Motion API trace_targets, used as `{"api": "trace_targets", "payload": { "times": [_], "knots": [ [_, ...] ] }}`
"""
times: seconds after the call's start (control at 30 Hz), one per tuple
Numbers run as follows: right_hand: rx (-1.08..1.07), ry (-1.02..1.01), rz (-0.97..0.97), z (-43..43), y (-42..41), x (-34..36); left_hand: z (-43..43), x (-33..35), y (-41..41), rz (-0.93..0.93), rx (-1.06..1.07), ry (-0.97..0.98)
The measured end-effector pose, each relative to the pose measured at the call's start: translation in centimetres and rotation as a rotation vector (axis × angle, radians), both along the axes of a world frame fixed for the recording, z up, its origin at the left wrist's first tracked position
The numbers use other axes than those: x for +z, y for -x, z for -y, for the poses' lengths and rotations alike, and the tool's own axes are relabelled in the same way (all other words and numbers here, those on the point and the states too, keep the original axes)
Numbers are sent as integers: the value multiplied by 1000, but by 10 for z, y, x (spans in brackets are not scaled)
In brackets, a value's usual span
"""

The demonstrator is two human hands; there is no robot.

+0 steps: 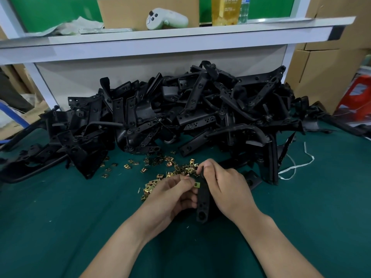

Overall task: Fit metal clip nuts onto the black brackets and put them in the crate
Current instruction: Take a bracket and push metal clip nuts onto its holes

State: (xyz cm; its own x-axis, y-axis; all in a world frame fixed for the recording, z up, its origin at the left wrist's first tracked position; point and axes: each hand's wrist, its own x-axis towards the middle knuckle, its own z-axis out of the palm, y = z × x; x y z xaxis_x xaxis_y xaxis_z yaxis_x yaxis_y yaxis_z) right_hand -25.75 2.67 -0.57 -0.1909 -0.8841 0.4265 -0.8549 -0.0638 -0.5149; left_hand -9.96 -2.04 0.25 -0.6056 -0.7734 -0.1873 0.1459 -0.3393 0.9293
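Note:
A black bracket [203, 205] stands nearly upright between my hands, low in the middle of the green table. My right hand [224, 185] grips its upper part, fingers curled round the top. My left hand [176, 195] pinches a brass clip nut [197, 185] against the bracket's left edge. Loose brass clip nuts [160, 169] lie scattered just beyond my hands. A big heap of black brackets [180, 113] fills the back of the table. No crate is in view.
A white shelf [180, 35] overhangs the heap, carrying a white controller [166, 19], a cardboard sheet and bottles. Cardboard boxes [321, 73] stand at the right. A white cord [295, 165] lies right of the heap. Green cloth [80, 217] covers the table.

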Motion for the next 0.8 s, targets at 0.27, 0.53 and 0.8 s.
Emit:
{"api": "trace_targets", "payload": {
  "times": [0.27,0.53,0.8],
  "knots": [
    [-43,-14,-107,0,-3,3,-2,-3,-2,13,6,17],
    [-74,-13,-118,-1,-5,4,-12,-2,4,59,127,50],
    [-64,7,105,0,-8,6,-30,-5,14,474,320,651]
  ]
}}
